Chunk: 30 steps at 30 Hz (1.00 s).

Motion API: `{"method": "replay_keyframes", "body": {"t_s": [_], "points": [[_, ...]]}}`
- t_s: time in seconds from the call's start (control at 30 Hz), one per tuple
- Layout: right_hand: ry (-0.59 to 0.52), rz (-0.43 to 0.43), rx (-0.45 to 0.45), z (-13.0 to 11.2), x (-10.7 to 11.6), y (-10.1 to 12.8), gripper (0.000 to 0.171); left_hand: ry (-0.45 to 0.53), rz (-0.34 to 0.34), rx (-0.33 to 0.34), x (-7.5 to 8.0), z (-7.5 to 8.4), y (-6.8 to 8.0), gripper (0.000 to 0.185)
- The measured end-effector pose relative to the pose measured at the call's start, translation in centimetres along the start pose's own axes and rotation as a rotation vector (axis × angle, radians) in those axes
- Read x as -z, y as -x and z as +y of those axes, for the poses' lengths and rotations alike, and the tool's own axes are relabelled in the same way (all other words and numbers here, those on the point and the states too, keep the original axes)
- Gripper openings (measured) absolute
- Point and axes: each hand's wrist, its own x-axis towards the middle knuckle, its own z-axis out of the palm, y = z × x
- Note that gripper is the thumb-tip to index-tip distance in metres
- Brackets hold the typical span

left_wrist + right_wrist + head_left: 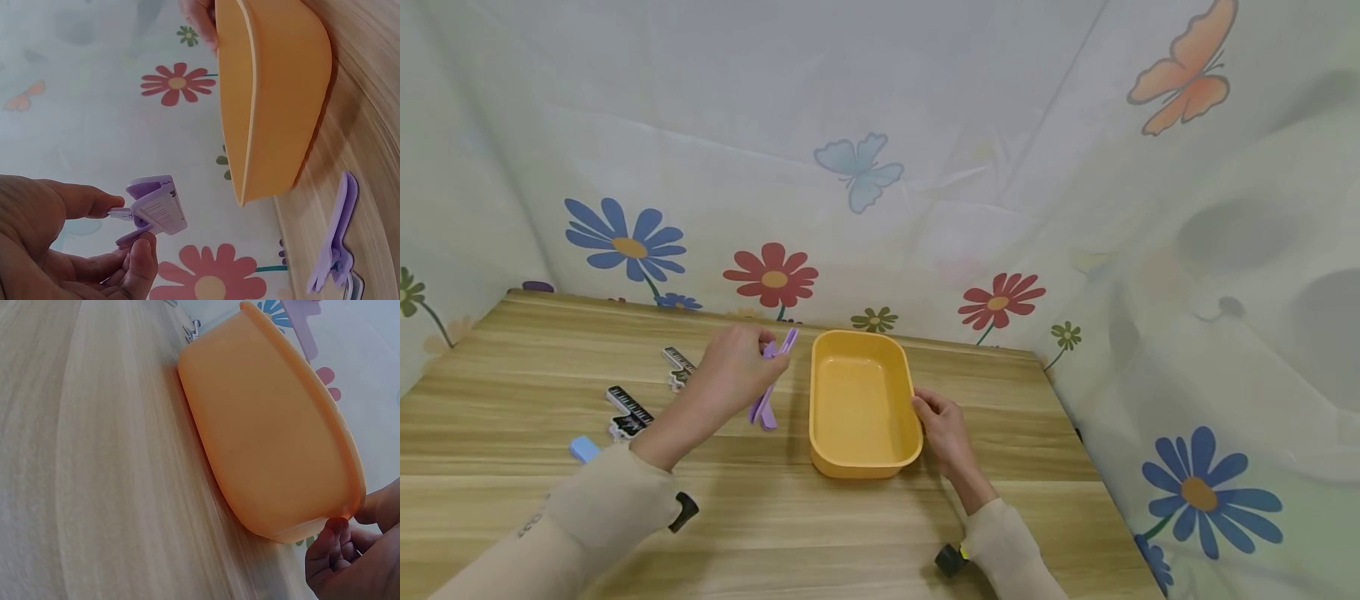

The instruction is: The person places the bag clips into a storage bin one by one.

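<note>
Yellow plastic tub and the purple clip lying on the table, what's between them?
Bare wooden table between tub and lying clip, in the left wrist view.

On the tabletop [550, 350] the tub [861, 404] stands right of a clip [763, 412]; two more clips [628, 412] lie further left, the right hand [943, 429] at the tub's right side.

The person wore a long-sleeved top in a pale beige, soft-looking fabric, the cuffs ending at the wrists. The left sleeve [602, 508] carried a small dark marking near the forearm, too small to read. A small black device sat strapped under each wrist: the one by the left cuff [683, 511] was plain black, while the one by the right sleeve [1011, 546] showed a spot of yellow-green beside its black body [950, 559]. Both hands were bare.
</note>
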Motion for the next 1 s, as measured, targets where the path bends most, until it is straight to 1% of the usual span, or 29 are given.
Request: {"method": "replay_keyframes", "body": {"t_s": [0.1, 0.23, 0.3, 0.47, 0.57, 0.8, 0.93, 1.0], "points": [[-0.007, 0.003, 0.000, -0.2, 0.0, 0.2, 0.034, 0.015, -0.008, 0.008, -0.4, 0.2, -0.2, 0.042], [-0.014, 0.004, -0.006, 0.0, 0.0, -0.1, 0.034, 0.023, -0.008, 0.011, -1.1, 0.4, -0.4, 0.044], [-0.019, 0.006, -0.011, 0.7, 0.0, -0.6, 0.034, 0.022, -0.004, 0.010, -1.5, 0.4, -0.6, 0.044], [-0.032, 0.016, -0.011, 2.9, 0.2, -1.8, 0.034, 0.048, -0.017, 0.033, -2.1, 0.6, -0.8, 0.044], [-0.031, 0.025, -0.009, 3.4, 0.1, -1.9, 0.035, 0.064, -0.017, 0.034, -2.5, 0.7, -1.0, 0.044], [-0.024, 0.039, -0.006, 3.4, 0.0, -1.9, 0.035, 0.102, -0.025, 0.029, -3.5, 1.0, -1.4, 0.046], [-0.015, 0.037, -0.010, 3.4, 0.0, -2.0, 0.034, 0.100, -0.032, 0.023, -4.2, 1.3, -1.5, 0.048], [-0.014, 0.039, -0.018, 3.4, 0.0, -2.0, 0.034, 0.113, -0.054, 0.040, -4.5, 1.6, -1.6, 0.048]]}}
